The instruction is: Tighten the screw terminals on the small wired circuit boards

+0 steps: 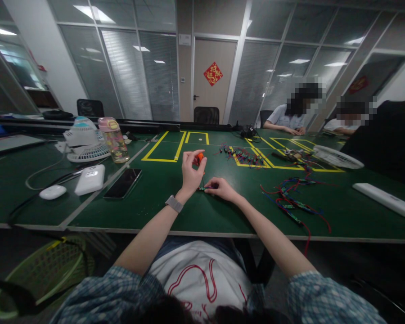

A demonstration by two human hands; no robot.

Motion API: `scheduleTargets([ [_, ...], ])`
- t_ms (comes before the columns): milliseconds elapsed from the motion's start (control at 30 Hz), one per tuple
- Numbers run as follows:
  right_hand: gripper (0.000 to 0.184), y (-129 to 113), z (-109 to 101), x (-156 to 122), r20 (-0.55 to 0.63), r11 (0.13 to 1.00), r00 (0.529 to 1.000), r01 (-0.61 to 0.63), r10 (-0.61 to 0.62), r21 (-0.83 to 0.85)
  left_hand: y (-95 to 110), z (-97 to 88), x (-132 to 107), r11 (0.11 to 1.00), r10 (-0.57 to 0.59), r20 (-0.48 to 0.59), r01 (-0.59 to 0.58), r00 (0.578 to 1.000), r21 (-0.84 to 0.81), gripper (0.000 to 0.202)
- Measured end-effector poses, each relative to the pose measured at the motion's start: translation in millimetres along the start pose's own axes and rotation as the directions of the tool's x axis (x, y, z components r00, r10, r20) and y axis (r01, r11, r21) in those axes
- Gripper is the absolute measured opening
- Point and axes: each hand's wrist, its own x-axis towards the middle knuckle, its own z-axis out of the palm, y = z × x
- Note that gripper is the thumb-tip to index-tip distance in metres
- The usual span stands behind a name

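Note:
My left hand (191, 169) is raised above the green table (222, 216), its fingers pinched round the orange handle of a small screwdriver (200, 158) that stands upright, tip down. My right hand (220, 186) rests on the table just right of it, fingers closed on a small green circuit part (203, 188) under the screwdriver's tip. A watch sits on my left wrist (174, 203).
A phone (123, 183), a white power bank (90, 179), a white mouse-like object (52, 192), a fan (84, 141) and a pink bottle (114, 139) lie to the left. Wired parts (292, 198) are piled to the right. Two other people sit at the far right.

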Motion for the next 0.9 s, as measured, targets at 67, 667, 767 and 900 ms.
scheduleTargets([
  [67,0.017,0.5,0.2,0.2,0.0,1.0,1.0,0.0,0.0,0.004,-0.1,0.1,-0.4,1.0,-0.01,-0.002,0.01,1.0,-0.014,0.019],
  [667,0.019,2.9,1.1,1.0,-0.006,1.0,1.0,-0.006,0.006,0.003,0.1,-0.4,-0.3,0.999,-0.002,0.005,0.002,1.0,-0.053,0.019],
  [767,0.018,2.5,0.9,0.8,-0.001,1.0,1.0,-0.009,0.009,0.004,1.4,-0.4,-0.1,1.0,0.021,-0.008,-0.021,1.0,-0.015,0.018],
  [900,0.019,1.0,0.2,0.6,-0.006,1.0,1.0,-0.008,0.008,0.0,1.4,-0.2,-0.4,1.0,-0.009,0.006,0.009,1.0,-0.03,0.021],
])
